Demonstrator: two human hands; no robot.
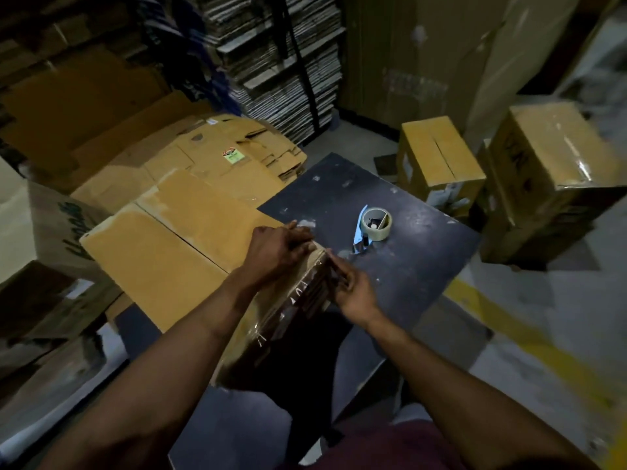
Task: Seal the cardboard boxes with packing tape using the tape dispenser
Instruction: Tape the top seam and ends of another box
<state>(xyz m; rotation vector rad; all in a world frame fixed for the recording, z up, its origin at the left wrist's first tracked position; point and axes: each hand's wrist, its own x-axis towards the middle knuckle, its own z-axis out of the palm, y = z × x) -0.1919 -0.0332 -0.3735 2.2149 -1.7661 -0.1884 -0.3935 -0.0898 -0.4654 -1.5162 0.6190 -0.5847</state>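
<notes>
Tape dispenser beside taped box

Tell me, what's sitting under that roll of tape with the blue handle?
The tape dispenser lies on the dark table, apart from both hands. Only scuffed tabletop shows around it; the spot directly beneath it is covered by the roll.
</notes>
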